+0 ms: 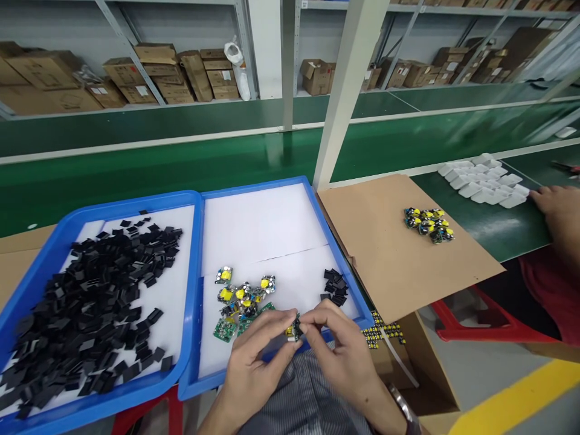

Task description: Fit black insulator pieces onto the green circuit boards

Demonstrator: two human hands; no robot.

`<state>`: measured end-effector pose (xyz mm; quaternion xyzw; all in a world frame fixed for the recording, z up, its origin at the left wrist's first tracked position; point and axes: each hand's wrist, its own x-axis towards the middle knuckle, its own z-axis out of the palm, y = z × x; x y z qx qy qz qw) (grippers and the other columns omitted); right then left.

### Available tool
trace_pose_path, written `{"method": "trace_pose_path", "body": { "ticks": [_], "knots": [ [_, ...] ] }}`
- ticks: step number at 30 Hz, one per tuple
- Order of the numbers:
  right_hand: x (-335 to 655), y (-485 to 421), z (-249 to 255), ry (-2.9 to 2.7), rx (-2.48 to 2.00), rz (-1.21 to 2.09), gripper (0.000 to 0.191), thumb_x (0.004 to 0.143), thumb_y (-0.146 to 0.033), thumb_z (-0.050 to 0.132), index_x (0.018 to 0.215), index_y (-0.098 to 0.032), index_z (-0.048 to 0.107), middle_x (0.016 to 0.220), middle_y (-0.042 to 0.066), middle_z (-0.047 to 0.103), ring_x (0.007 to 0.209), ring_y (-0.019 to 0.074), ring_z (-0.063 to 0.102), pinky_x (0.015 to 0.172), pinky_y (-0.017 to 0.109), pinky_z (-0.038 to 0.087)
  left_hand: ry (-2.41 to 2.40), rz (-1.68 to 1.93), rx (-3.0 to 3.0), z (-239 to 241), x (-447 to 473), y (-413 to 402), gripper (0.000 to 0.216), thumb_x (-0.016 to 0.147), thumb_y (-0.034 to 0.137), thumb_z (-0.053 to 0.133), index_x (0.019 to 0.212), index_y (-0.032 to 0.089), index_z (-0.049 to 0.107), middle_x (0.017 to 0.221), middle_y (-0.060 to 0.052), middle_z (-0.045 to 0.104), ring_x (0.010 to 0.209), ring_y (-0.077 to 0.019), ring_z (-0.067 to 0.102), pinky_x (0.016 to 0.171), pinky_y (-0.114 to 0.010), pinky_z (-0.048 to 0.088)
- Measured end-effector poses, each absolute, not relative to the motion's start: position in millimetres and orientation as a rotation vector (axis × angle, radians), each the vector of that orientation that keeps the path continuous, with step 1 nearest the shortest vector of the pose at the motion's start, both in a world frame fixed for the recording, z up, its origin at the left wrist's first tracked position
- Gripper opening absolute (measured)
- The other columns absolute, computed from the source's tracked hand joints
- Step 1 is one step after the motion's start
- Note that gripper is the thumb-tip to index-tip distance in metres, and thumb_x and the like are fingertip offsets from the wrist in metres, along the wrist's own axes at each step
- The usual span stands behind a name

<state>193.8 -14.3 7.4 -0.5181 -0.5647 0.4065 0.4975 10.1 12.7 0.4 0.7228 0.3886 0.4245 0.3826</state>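
Left hand [258,356] and right hand [339,345] pinch one circuit board [292,330] between nearly closed fingertips, the work seemingly midway: loose boards [241,294] lie just beyond the left fingers, black pieces [334,289] beyond the right, grouped boards [427,226] farther right.

2 blue trays [195,272], 1 cardbd sheet [376,241], 1 L hand [258,356], 1 R hand [342,350], 1 held PCB [290,331], 12+ wht tubs [483,181], 100+ blk pcs [99,290], 1 watch [403,406].

Electronics workshop with circuit boards [240,294]
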Motion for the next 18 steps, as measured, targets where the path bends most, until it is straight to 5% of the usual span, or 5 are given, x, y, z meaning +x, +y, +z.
{"method": "trace_pose_path", "body": {
  "ticks": [5,18],
  "knots": [
    [200.4,-10.4,8.9,-1.106,-1.248,1.312,0.013,0.099,-0.028,0.067,0.106,-0.021,0.075,0.091,0.004,0.07,0.077,0.0174,0.068,0.07,0.029,0.058,1.027,1.053,1.8,-0.5,12.6,9.1,0.046,0.09,0.009,0.075,0.13,0.031,0.07,0.119,-0.006,0.078,0.107,-0.0213,0.076,0.094,-0.035,0.064],
    [200.0,-14.4,12.9,-1.331,-1.256,1.083,0.011,0.098,-0.017,0.063,0.093,-0.022,0.072,0.085,0.001,0.063,0.077,0.0158,0.061,0.07,0.028,0.051,0.992,1.06,1.909,4.7,9.5,11.2,0.042,0.09,0.01,0.076,0.128,0.028,0.072,0.117,-0.006,0.079,0.107,-0.0199,0.075,0.095,-0.032,0.063]
  ]
}}
